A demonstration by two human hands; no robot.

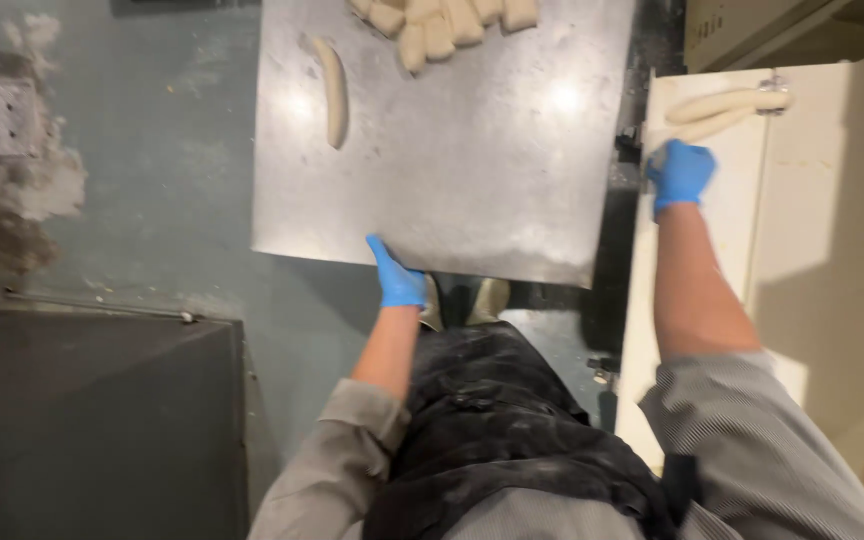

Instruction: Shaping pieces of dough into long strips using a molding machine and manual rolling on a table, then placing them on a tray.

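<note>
My left hand [397, 278], in a blue glove, grips the near edge of a flat metal tray [472, 180]. A long dough roll [334, 92] lies on the tray's left part, and several short dough pieces [442, 25] are heaped at its far edge. My right hand [680, 172], also blue-gloved, rests closed on the left edge of a cream work surface [832, 240]; whether it holds anything is hidden. Just beyond it lie two long dough rolls [722, 110] on that surface.
A dark metal box or cabinet [92, 420] stands at the lower left. The grey-green floor [182, 180] has worn, patchy spots at the left. My shoes [467, 300] and dark apron show below the tray. A dark gap separates tray and cream surface.
</note>
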